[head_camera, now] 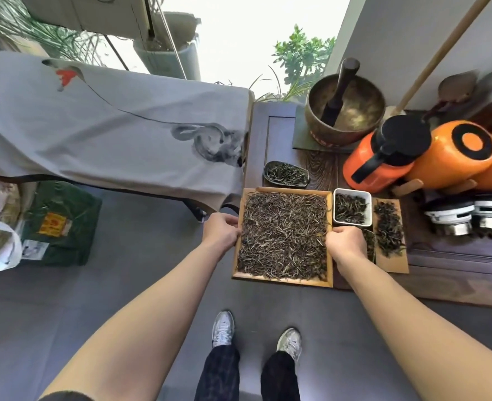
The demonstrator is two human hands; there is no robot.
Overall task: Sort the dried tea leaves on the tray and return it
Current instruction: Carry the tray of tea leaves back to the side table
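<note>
The left hand (223, 231) is closed on the left rim of the wooden tray (282, 280), and the right hand (345, 241) is closed on its right rim, so the tray sits right between the two hands with one hand on each side. The tray is a flat square box with low walls, and it is spread full of dried tea leaves (283, 235), thin and dark with some pale ones mixed in. The tray looks stiff and hard, so the side rims are a good place to hold it, about halfway along, just where the hands are now. I think it is light, but the leaves are loose and dry, so they would slide or spill if the tray tipped, and it should be kept level. The leaves probably break easily, so picking them out calls for gentle fingers. The tray lies at the front left corner of the dark wooden table (456, 273), and its left rim seems to hang a little past the table's left edge. Touching its right rim near the back is a small white dish (367, 208) of darker leaves. Just behind its back rim is an oval dish (267, 169) of greenish leaves. To the right, a flat board (392, 263) holds a pile of dark curly leaves.
</note>
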